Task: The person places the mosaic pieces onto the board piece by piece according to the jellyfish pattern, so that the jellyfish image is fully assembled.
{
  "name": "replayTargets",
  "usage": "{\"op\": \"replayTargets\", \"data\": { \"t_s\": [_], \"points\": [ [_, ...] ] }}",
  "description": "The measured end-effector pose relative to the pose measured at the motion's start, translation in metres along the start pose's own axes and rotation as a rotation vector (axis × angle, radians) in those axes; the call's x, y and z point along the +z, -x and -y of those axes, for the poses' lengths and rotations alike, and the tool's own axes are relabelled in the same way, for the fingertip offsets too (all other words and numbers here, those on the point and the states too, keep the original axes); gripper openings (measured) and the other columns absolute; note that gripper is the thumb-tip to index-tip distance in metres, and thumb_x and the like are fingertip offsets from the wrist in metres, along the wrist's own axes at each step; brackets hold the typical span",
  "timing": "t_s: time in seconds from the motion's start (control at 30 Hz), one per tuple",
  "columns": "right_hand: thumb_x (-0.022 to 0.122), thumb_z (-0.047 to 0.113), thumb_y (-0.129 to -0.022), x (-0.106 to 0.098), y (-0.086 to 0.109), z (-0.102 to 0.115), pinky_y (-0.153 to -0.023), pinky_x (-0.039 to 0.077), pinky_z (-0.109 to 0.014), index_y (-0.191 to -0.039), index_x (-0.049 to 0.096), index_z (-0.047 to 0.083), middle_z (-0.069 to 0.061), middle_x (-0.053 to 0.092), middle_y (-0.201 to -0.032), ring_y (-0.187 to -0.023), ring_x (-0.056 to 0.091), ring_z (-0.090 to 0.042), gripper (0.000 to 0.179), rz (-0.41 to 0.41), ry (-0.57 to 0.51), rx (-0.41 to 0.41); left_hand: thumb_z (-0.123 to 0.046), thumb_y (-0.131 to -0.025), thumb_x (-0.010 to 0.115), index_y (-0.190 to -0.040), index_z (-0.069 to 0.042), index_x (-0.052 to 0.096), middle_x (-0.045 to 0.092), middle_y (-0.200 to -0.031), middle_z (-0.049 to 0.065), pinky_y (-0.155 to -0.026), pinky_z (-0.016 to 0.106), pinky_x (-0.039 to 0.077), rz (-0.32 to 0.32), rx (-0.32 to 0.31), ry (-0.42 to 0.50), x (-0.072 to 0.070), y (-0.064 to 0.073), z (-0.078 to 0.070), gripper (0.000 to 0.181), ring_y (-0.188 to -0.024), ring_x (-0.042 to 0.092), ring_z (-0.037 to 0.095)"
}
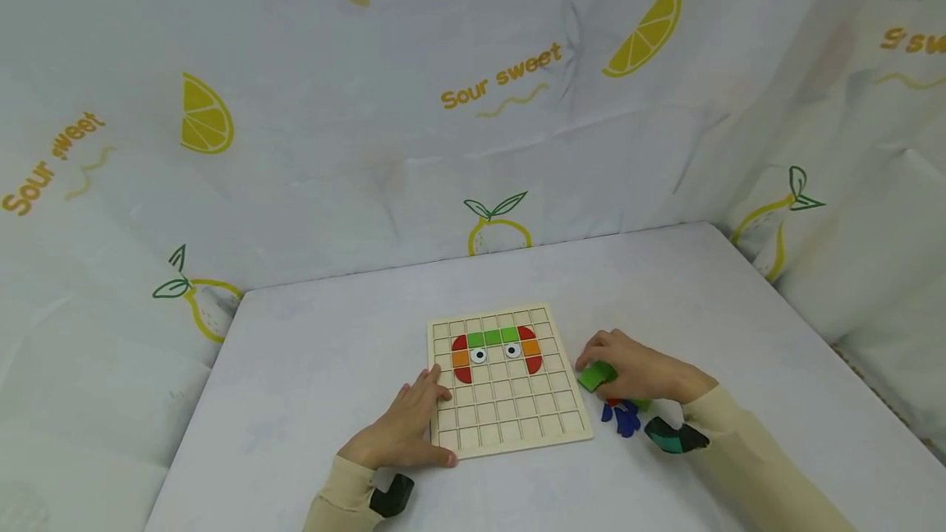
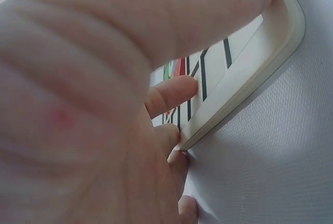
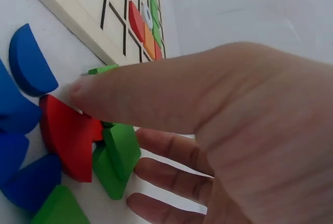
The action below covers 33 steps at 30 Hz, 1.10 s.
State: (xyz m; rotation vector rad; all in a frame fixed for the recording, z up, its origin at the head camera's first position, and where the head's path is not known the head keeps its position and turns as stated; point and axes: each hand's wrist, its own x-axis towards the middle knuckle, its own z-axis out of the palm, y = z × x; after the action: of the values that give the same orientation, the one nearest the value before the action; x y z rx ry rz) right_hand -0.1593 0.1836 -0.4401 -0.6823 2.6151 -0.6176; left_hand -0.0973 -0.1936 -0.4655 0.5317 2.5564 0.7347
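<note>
A pale wooden grid board [image 1: 512,425] lies flat on the table. On it, red, green and orange pieces [image 1: 493,338] stand around two round eye pieces [image 1: 479,355]. My left hand [image 1: 406,425] rests at the board's left edge, thumb at the near corner and fingers spread over the rim. Right of the board, my right hand [image 1: 631,364] reaches down over loose pieces, its fingertips beside green blocks [image 3: 119,154]. The thumb passes above a red piece [image 3: 70,138] and hides part of the pile; no firm grip shows.
Several blue pieces [image 1: 626,417] lie on the near side of the right hand, close to the board's right edge. Another green piece [image 3: 61,207] lies beside them. White table surface [image 1: 325,351] surrounds the board, with a printed curtain [image 1: 332,187] behind.
</note>
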Motion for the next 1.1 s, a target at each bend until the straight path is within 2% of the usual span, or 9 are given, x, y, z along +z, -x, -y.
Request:
{"op": "replayTargets", "data": {
  "t_s": [0.17, 0.33, 0.53, 0.63, 0.77, 0.97, 1.1],
  "points": [
    [0.08, 0.013, -0.083, 0.003, -0.003, -0.004, -0.092, 0.055, -0.037, -0.106, 0.074, 0.022, -0.004, 0.06, -0.125, -0.11, 0.048, -0.02, 0.025, -0.016, 0.01, -0.017, -0.041, -0.076, 0.087, -0.132, -0.009, 0.046, 0.007, -0.17, 0.022, -0.128, 0.062, 0.009, -0.003, 0.005, 0.0, 0.0, -0.001, 0.0, 0.077, -0.159, 0.007, 0.04],
    [0.079, 0.017, -0.086, -0.001, -0.007, -0.005, -0.094, 0.056, -0.041, -0.11, 0.073, 0.017, -0.001, 0.064, -0.119, -0.11, 0.054, -0.02, 0.024, -0.027, -0.041, -0.006, -0.042, -0.076, 0.087, -0.132, -0.009, 0.046, 0.007, -0.17, 0.022, -0.128, 0.062, 0.009, -0.004, 0.006, -0.005, 0.001, -0.001, 0.001, 0.077, -0.159, 0.007, 0.04],
    [0.076, 0.019, -0.09, -0.008, -0.011, 0.003, -0.086, 0.057, -0.033, -0.118, 0.069, 0.007, 0.002, 0.065, -0.106, -0.1, 0.058, -0.017, 0.032, -0.106, -0.101, -0.048, -0.041, -0.075, 0.087, -0.132, -0.009, 0.046, 0.008, -0.17, 0.022, -0.128, 0.062, 0.01, -0.007, 0.011, -0.002, 0.001, -0.001, 0.001, 0.076, -0.159, 0.008, 0.04],
    [0.075, 0.021, -0.091, -0.009, -0.016, 0.008, -0.084, 0.055, -0.03, -0.12, 0.068, 0.008, 0.002, 0.064, -0.106, -0.098, 0.056, -0.017, 0.034, -0.128, -0.112, -0.062, -0.041, -0.075, 0.087, -0.131, -0.009, 0.047, 0.008, -0.17, 0.022, -0.128, 0.062, 0.01, -0.007, 0.014, 0.0, 0.001, 0.0, 0.001, 0.076, -0.159, 0.008, 0.04],
    [0.074, 0.021, -0.091, -0.008, -0.023, 0.017, -0.086, 0.056, -0.033, -0.119, 0.069, 0.011, 0.003, 0.065, -0.108, -0.102, 0.057, -0.018, 0.03, -0.148, -0.113, -0.088, -0.041, -0.075, 0.088, -0.13, -0.008, 0.047, 0.008, -0.17, 0.023, -0.127, 0.063, 0.01, -0.006, 0.017, 0.011, 0.0, 0.0, -0.001, 0.076, -0.158, 0.008, 0.041],
    [0.074, 0.022, -0.092, -0.007, -0.036, 0.028, -0.082, 0.053, -0.029, -0.121, 0.068, 0.009, 0.003, 0.064, -0.104, -0.098, 0.055, -0.016, 0.032, -0.14, -0.113, -0.151, -0.042, -0.075, 0.087, -0.13, -0.009, 0.047, 0.009, -0.17, 0.022, -0.128, 0.062, 0.011, -0.007, 0.009, 0.002, 0.0, 0.0, 0.0, 0.076, -0.159, 0.009, 0.04],
    [0.075, 0.024, -0.092, -0.004, -0.043, 0.033, -0.084, 0.053, -0.031, -0.119, 0.07, 0.01, 0.004, 0.063, -0.103, -0.098, 0.055, -0.017, 0.032, -0.138, -0.135, -0.159, -0.042, -0.075, 0.087, -0.13, -0.009, 0.047, 0.009, -0.17, 0.022, -0.127, 0.063, 0.012, -0.008, 0.012, 0.008, -0.001, 0.0, -0.001, 0.076, -0.159, 0.009, 0.041]
  ]
}}
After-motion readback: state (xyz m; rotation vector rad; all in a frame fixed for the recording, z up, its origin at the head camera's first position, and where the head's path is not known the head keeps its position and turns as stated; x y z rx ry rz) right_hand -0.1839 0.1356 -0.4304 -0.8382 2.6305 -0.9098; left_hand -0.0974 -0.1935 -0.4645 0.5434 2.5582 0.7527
